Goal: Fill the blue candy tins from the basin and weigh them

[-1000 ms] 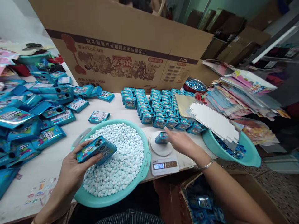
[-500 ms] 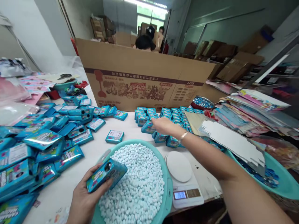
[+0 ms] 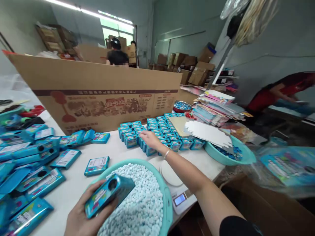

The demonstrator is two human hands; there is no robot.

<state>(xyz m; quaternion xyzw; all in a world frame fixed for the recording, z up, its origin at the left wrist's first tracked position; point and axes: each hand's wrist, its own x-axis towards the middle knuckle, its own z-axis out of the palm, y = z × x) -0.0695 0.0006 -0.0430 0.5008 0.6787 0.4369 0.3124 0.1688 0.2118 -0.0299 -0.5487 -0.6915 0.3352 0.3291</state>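
Note:
My left hand (image 3: 91, 209) is wrapped around a blue mint tin (image 3: 108, 193) with a dark round hole in its end, tilted over the left part of a turquoise basin (image 3: 168, 203). Pale blue-white candies (image 3: 137, 186) fill that basin. Farther off, my right hand (image 3: 150, 140) reaches forward with its fingers closed at the near-left part of the standing rows of blue tins (image 3: 169, 134). Its fingertips are on a tin there, partly hidden by the hand. A single tin (image 3: 97, 165) lies flat left of the basin.
Many tins (image 3: 36, 170) are heaped at the left. A scale (image 3: 180, 200) stands right of the basin, partly under my right arm. A long cardboard panel (image 3: 98, 98) stands behind. At the right are a second turquoise basin (image 3: 246, 155) and stacked sheets (image 3: 211, 106). Other people are beyond.
My view has swung right, so the table's things sit farther left. The tin at my right hand, tilted before, now stands among the rows. My left hand still grips its tin.

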